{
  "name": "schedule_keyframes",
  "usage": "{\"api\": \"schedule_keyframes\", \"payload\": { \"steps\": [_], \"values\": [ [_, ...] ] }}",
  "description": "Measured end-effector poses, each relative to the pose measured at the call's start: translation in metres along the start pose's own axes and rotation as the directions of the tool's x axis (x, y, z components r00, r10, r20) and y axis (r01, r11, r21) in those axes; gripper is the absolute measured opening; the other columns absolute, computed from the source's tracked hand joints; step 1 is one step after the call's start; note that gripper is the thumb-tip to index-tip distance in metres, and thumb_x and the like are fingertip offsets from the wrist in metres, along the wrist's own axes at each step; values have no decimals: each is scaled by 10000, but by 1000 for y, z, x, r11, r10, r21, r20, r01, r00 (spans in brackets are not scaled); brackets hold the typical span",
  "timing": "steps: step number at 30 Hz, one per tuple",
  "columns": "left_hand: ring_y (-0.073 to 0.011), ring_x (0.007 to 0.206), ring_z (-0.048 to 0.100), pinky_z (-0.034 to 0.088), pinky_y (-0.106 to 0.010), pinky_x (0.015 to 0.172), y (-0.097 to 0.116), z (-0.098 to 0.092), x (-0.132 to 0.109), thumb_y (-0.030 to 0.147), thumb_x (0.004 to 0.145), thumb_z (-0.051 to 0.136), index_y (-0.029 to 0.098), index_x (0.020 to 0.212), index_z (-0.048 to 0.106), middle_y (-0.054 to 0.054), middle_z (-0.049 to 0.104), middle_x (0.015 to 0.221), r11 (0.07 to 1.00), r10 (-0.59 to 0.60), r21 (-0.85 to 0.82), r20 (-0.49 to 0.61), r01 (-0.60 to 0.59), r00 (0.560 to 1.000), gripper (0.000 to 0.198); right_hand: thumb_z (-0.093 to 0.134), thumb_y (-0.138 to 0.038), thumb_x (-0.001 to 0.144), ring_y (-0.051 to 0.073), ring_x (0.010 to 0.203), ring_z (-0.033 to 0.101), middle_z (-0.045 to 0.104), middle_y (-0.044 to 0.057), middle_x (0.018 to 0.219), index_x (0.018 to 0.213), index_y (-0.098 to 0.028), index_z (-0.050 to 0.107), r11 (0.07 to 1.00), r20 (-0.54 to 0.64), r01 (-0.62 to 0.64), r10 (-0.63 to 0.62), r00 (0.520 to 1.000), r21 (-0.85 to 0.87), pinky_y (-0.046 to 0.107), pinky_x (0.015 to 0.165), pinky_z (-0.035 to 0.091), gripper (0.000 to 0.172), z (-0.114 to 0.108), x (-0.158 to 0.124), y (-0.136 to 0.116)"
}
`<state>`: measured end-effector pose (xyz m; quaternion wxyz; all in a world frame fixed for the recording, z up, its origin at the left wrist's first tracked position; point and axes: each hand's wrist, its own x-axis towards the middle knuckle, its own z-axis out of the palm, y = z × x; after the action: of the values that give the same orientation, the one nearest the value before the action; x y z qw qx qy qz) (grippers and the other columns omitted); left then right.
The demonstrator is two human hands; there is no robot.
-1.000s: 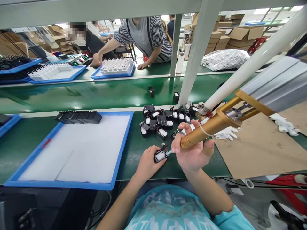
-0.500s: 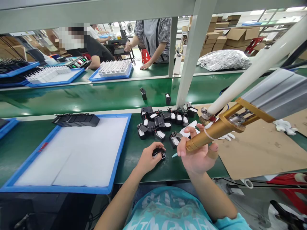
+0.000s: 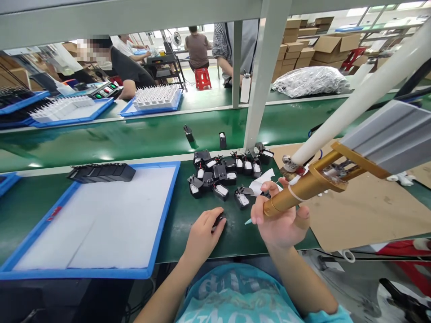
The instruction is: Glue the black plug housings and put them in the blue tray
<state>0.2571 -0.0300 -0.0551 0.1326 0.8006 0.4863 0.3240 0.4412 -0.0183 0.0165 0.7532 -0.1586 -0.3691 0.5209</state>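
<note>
My left hand (image 3: 203, 233) rests on the green bench with its fingers closed round a small black plastic case (image 3: 220, 219), mostly hidden under them. My right hand (image 3: 281, 222) grips the lower end of a gold-barrelled tool (image 3: 289, 197), which slants up to the right into a ribbed grey part. A pale teal tip (image 3: 248, 221) pokes out beyond my right fingers, pointing down at the bench near the case. Behind my hands lies a cluster of black cases with white blocks and thin wires (image 3: 218, 172). One such case (image 3: 242, 197) sits apart, close to my right hand.
On the left is a blue-rimmed tray (image 3: 161, 220) with a row of black cases (image 3: 103, 172) at its back. A grey post (image 3: 256, 103) and a white pole (image 3: 350, 98) rise before me. Brown cardboard (image 3: 357, 215) covers the right side. Co-workers stand or sit beyond.
My left hand has moved slightly left and down with the black case, its fingers now covering more of it. The right hand stays on the tool. A standing co-worker has shifted right.
</note>
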Motion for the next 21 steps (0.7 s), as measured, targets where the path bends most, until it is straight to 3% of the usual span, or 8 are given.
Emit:
{"api": "schedule_keyframes", "payload": {
  "steps": [5,10,15,17,19,20,21],
  "values": [
    [-172,939,687,571,-272,798,10,7,0,245,891,573,191,1063,562,-49,702,1072,993,-118,-13,-105,118,987,181,433,-579,863,99,452,553,534,21,1026,1106,-301,593,1000,2,-15,15,1000,8,276,366,439,402,-2,1,-3],
    [-181,939,688,574,-270,769,16,13,-4,205,904,516,201,1018,580,-53,700,1101,988,-133,63,-105,140,985,131,448,-568,864,103,457,558,531,20,1021,1113,-301,598,999,22,-27,27,999,19,278,362,435,395,-7,3,-4],
    [-296,1061,630,552,-371,776,17,15,-12,304,875,579,220,1143,584,-103,602,1292,951,-129,283,-13,127,992,281,460,-554,863,105,450,557,538,16,999,1041,-286,625,999,18,-28,28,999,23,283,365,442,361,-10,7,-7],
    [-284,1029,639,540,-369,784,13,12,-11,310,878,569,237,1171,582,-109,629,1240,968,-189,179,64,175,980,302,473,-550,854,105,442,551,542,15,990,1016,-285,629,999,-5,-31,31,1000,17,285,356,440,347,-10,9,-9],
    [-258,1032,635,522,-369,836,8,5,-8,320,888,550,261,1201,557,-90,656,1173,952,-291,-65,119,300,949,319,484,-555,842,107,433,546,546,14,988,1009,-287,628,999,-34,-36,36,999,0,289,346,435,347,-12,9,-10],
    [-242,1014,639,521,-364,840,5,1,-6,350,890,550,266,1225,529,-80,664,1140,889,-366,-235,149,392,919,346,489,-559,836,110,428,545,550,14,988,1009,-289,625,999,-46,-39,38,998,-11,292,342,433,349,-12,9,-10],
    [-226,957,654,531,-351,804,2,-3,-3,397,891,544,265,1245,498,-73,675,1086,768,-446,-421,191,483,875,381,493,-563,830,111,423,543,555,14,989,1008,-291,624,999,-58,-42,41,997,-24,295,340,431,350,-13,9,-11]
  ]
}}
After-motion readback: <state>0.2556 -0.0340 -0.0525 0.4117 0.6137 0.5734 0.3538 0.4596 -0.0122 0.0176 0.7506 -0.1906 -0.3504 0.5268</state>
